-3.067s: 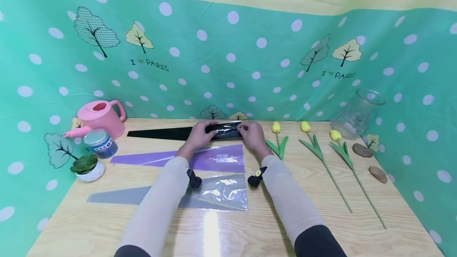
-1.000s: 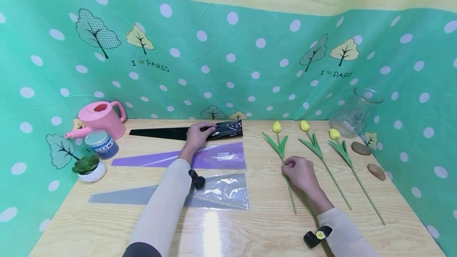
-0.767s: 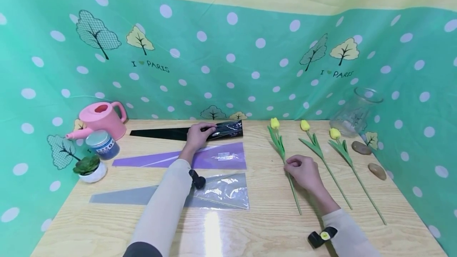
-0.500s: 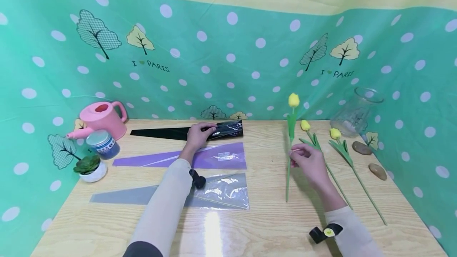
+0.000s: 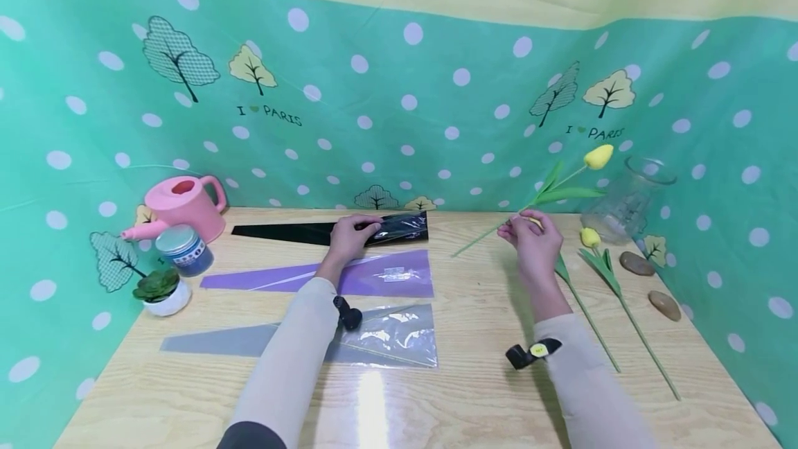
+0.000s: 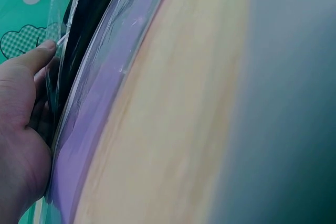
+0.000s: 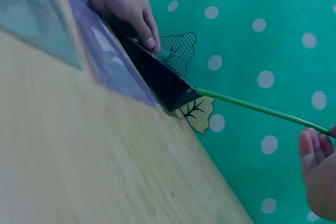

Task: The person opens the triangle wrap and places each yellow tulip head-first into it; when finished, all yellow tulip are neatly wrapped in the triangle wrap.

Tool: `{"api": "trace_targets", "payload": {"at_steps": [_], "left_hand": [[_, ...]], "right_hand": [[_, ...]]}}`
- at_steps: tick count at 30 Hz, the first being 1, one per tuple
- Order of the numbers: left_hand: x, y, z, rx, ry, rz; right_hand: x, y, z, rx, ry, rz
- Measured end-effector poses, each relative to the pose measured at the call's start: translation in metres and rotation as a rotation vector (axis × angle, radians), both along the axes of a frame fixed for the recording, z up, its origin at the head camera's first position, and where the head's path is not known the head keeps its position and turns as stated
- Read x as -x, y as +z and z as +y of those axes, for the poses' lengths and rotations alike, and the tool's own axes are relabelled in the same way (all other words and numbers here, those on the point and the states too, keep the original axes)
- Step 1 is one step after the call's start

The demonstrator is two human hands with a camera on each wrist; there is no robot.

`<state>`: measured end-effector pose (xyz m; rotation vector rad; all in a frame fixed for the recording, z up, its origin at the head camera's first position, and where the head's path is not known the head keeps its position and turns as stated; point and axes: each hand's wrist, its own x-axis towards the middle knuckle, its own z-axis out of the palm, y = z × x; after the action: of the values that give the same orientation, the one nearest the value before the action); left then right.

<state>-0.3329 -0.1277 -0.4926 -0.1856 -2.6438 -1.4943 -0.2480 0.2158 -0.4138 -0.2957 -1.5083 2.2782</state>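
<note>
My left hand pinches the black flower sleeve near its wide right end; in the left wrist view the thumb lies against its clear film. My right hand holds a yellow tulip by the stem, above the table. The bloom points up and right, the bare stem end down and left. In the right wrist view the green stem reaches the wide end of the black sleeve; whether it is inside I cannot tell. The head view shows the stem tip apart from the sleeve.
A purple sleeve and a grey one lie nearer me. Two more tulips lie at right, one partly behind my hand, another beside two stones. A glass vase, pink watering can, jar and potted plant stand farther out.
My right hand left the sleeve, picked up the nearest tulip from the table, raised it and turned its stem end leftward. My left hand stays on the black sleeve.
</note>
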Motion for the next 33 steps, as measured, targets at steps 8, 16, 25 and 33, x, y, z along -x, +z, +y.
{"api": "trace_targets", "payload": {"at_steps": [8, 16, 25, 33], "left_hand": [[0.0, -0.001, 0.0, 0.014, 0.007, 0.013], [0.0, -0.001, 0.001, 0.003, 0.011, 0.005], [0.0, -0.001, 0.001, -0.003, 0.018, 0.01], [0.001, -0.002, 0.001, 0.004, 0.011, 0.012]], "right_hand": [[0.04, -0.014, -0.022, 0.136, -0.158, 0.004], [0.06, -0.034, -0.048, 0.2, -0.214, -0.034], [0.062, -0.053, -0.08, 0.251, -0.196, -0.134], [0.058, -0.064, -0.11, 0.285, -0.139, -0.191]]}}
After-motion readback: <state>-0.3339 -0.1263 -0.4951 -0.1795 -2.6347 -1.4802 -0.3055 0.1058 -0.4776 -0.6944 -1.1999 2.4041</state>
